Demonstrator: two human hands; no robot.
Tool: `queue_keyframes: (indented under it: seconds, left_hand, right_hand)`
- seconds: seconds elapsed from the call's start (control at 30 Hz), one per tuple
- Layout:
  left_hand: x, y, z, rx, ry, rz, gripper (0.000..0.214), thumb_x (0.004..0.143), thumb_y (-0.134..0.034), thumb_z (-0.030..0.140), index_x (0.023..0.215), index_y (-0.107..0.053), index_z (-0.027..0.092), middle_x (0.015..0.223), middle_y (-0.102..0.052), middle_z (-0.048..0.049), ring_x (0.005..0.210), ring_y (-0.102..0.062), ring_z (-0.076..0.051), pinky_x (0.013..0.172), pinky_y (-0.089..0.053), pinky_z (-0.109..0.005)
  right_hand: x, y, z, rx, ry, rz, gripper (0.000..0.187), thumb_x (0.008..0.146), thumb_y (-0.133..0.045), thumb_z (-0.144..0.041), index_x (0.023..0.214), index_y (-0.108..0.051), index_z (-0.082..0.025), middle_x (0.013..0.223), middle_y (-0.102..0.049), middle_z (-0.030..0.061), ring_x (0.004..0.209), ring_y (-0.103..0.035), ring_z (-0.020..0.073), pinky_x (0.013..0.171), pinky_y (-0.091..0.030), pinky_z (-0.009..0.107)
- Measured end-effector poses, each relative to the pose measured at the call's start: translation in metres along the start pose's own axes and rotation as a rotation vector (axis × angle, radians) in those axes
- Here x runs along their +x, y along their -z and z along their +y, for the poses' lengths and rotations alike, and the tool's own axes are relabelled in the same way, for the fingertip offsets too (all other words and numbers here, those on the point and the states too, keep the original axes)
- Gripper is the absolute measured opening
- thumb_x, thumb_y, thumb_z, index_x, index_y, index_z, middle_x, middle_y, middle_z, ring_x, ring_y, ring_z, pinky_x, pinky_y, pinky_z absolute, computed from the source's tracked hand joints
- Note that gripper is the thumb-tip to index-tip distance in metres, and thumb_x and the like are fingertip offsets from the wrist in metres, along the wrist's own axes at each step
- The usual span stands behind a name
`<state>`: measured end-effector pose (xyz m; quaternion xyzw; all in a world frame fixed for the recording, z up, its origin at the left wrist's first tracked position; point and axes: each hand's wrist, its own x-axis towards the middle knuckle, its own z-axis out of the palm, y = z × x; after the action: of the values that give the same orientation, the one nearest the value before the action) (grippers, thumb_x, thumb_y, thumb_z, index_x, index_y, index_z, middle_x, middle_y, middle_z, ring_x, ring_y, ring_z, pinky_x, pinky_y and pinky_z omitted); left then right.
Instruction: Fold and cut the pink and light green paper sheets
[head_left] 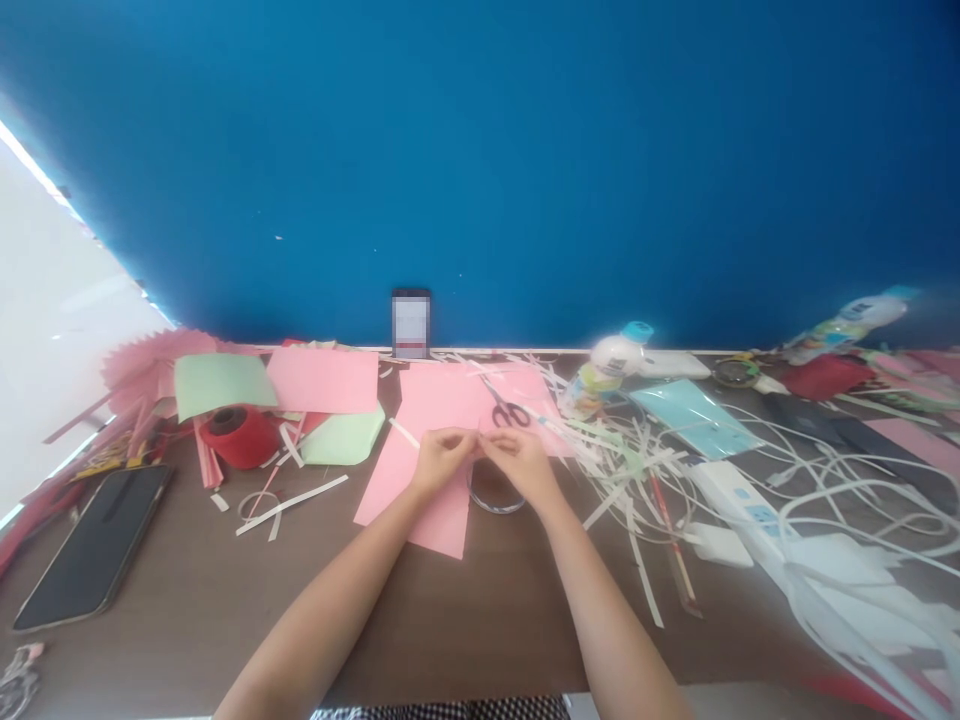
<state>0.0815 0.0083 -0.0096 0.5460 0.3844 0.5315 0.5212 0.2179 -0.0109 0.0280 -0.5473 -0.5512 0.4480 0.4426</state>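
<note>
While we look down at the brown worktop, we see our left hand and our right hand meet in the middle of it, about halfway between the front edge and the back edge. The fingers of both hands are pinched shut on a little piece of paper, and it is too small for us to tell its shape. We hold it just above a big pink sheet that lies flat under our left hand. A clear ring lies on the worktop right under our hands. We think we are pressing or folding the little piece, with each hand holding one end. It looks like early work, since so much paper lies about loose. A move from here calls for a soft, even pinch, so the little piece does not rip or slip. The scissors lie just behind our hands, toward the back edge. A red roll and a green sheet sit toward the left edge. A dark phone lies near the front left corner. White strips lie scattered about, and white cables pile up by the right edge.
</note>
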Motion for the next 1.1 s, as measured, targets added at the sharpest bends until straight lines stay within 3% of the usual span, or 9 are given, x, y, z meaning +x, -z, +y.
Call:
queue_keyframes:
  seconds: [0.13, 0.2, 0.43, 0.6, 0.77, 0.9, 1.1]
  left_hand:
    - [0.003, 0.0, -0.004, -0.024, 0.013, 0.114, 0.024, 0.072, -0.058, 0.036, 0.072, -0.069, 0.014, 0.075, -0.068, -0.0068, 0.073, -0.063, -0.019, 0.068, -0.051, -0.031]
    - [0.004, 0.001, -0.004, -0.019, 0.014, 0.133, 0.025, 0.072, -0.058, 0.037, 0.072, -0.069, 0.014, 0.075, -0.068, -0.0065, 0.072, -0.063, -0.019, 0.068, -0.051, -0.03]
    - [0.007, 0.011, 0.001, -0.014, -0.008, 0.215, 0.027, 0.072, -0.057, 0.039, 0.07, -0.068, 0.014, 0.073, -0.068, -0.0052, 0.073, -0.063, -0.019, 0.069, -0.051, -0.03]
    - [0.014, 0.021, -0.001, -0.05, 0.003, 0.3, 0.03, 0.07, -0.058, 0.042, 0.07, -0.068, 0.013, 0.076, -0.067, -0.0055, 0.077, -0.063, -0.021, 0.072, -0.052, -0.033]
    - [0.019, 0.024, -0.008, -0.142, 0.041, 0.351, 0.033, 0.069, -0.06, 0.043, 0.072, -0.067, 0.011, 0.075, -0.067, -0.0068, 0.073, -0.064, -0.021, 0.07, -0.054, -0.035]
    - [0.019, 0.025, -0.008, -0.196, 0.07, 0.36, 0.034, 0.068, -0.062, 0.042, 0.072, -0.066, 0.009, 0.074, -0.067, -0.0078, 0.073, -0.065, -0.021, 0.071, -0.054, -0.036]
    - [0.019, 0.025, -0.005, -0.268, 0.107, 0.371, 0.034, 0.067, -0.063, 0.043, 0.072, -0.066, 0.009, 0.075, -0.067, -0.0085, 0.075, -0.065, -0.022, 0.074, -0.053, -0.038]
  right_hand:
    - [-0.001, -0.004, -0.002, 0.11, -0.098, -0.009, 0.039, 0.061, -0.067, -0.038, 0.09, -0.065, -0.012, 0.069, -0.066, 0.005, 0.041, -0.048, 0.0079, 0.04, -0.039, 0.023]
    - [-0.003, -0.007, -0.004, 0.164, -0.128, -0.009, 0.044, 0.06, -0.068, -0.037, 0.096, -0.064, -0.011, 0.063, -0.063, 0.0025, 0.036, -0.039, 0.0049, 0.035, -0.032, 0.021]
    - [-0.007, -0.011, -0.009, 0.132, -0.139, 0.001, 0.048, 0.063, -0.066, -0.034, 0.105, -0.062, -0.012, 0.052, -0.058, -0.0005, 0.035, -0.042, 0.0074, 0.032, -0.031, 0.02]
    - [-0.011, -0.007, -0.007, -0.076, -0.011, 0.004, 0.036, 0.068, -0.062, -0.039, 0.094, -0.067, -0.015, 0.04, -0.052, -0.0024, 0.036, -0.046, 0.0117, 0.036, -0.04, 0.024]
    - [-0.015, -0.008, -0.006, -0.304, 0.25, 0.073, 0.026, 0.076, -0.055, -0.037, 0.092, -0.068, -0.022, 0.069, -0.068, 0.0019, 0.048, -0.057, 0.0142, 0.052, -0.05, 0.029]
    - [-0.014, -0.007, -0.001, -0.577, 0.5, 0.159, 0.023, 0.081, -0.048, -0.03, 0.089, -0.069, -0.025, 0.074, -0.069, 0.0034, 0.065, -0.062, 0.0178, 0.063, -0.051, 0.03]
    - [-0.009, -0.003, 0.012, -0.728, 0.571, 0.132, 0.024, 0.082, -0.046, -0.025, 0.093, -0.068, -0.027, 0.09, -0.069, 0.0036, 0.085, -0.063, 0.0205, 0.078, -0.049, 0.032]
